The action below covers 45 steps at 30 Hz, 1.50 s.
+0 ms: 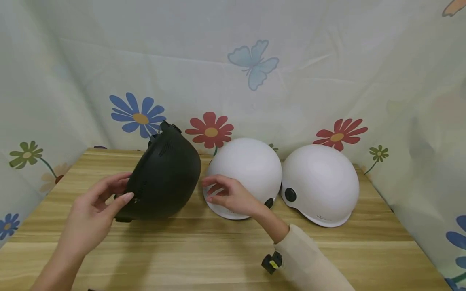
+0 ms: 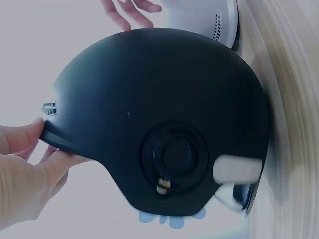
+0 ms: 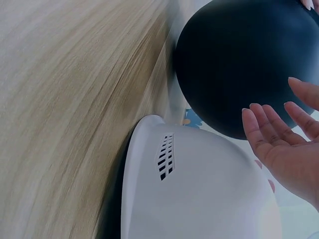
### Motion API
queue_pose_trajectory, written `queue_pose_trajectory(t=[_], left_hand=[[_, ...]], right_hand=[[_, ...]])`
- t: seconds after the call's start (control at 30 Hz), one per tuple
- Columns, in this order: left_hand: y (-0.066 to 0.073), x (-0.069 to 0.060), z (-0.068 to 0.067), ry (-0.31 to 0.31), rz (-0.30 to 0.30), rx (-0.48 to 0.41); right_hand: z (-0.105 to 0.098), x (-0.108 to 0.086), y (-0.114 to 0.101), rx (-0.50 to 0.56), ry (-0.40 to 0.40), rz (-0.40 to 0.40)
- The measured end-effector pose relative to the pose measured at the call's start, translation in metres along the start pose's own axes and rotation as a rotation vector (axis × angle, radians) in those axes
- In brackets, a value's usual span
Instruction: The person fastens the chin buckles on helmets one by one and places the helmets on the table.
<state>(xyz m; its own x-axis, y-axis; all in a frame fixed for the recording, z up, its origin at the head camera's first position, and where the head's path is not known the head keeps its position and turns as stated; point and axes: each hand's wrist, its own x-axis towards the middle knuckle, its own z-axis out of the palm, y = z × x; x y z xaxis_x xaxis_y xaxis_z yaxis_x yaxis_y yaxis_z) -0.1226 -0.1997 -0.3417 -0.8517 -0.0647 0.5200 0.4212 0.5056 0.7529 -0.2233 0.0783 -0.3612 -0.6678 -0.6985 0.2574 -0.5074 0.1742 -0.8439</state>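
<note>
A black helmet [image 1: 165, 178] stands tilted on the wooden table, its open underside turned to the left. My left hand [image 1: 92, 210] pinches the helmet's rim, thumb on the outer shell and fingers inside the edge. In the left wrist view the black helmet [image 2: 149, 99] shows a round side disc and a pale blurred patch. My right hand [image 1: 233, 196] hovers in front of the middle white helmet [image 1: 251, 165], fingers loosely bent toward the black shell, holding nothing. The right wrist view shows the right hand [image 3: 289, 149] close to the black helmet [image 3: 239, 64]; contact cannot be told.
A second white helmet [image 1: 320, 182] sits at the right, close beside the middle one. The wooden table [image 1: 204, 258] backs onto a flower-printed cloth [image 1: 174, 72]. A small black device [image 1: 272, 262] is by the right sleeve [image 1: 309, 258].
</note>
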Motion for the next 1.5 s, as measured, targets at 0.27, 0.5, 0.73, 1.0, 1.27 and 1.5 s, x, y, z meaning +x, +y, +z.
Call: queue_pose_trajectory(t=[0.27, 0.5, 0.73, 1.0, 1.27, 1.5], left_hand=[[-0.002, 0.0, -0.001, 0.059, -0.027, -0.028], [-0.003, 0.0, -0.002, 0.079, -0.043, -0.042], [-0.001, -0.001, 0.003, 0.117, -0.069, -0.035], [-0.006, -0.002, 0.002, 0.2, -0.186, -0.32], [-0.012, -0.003, 0.004, 0.227, -0.184, -0.644], [-0.015, -0.004, 0.006, 0.309, -0.206, -0.78]], right_hand=[[-0.001, 0.0, 0.005, 0.004, -0.003, -0.005], [-0.001, 0.0, 0.004, -0.003, 0.005, 0.014], [0.003, 0.0, 0.009, -0.002, -0.014, 0.033], [0.002, -0.002, 0.01, -0.018, -0.017, 0.03], [0.004, -0.002, 0.009, -0.023, -0.022, 0.044], [0.006, -0.001, 0.006, 0.014, -0.023, 0.055]])
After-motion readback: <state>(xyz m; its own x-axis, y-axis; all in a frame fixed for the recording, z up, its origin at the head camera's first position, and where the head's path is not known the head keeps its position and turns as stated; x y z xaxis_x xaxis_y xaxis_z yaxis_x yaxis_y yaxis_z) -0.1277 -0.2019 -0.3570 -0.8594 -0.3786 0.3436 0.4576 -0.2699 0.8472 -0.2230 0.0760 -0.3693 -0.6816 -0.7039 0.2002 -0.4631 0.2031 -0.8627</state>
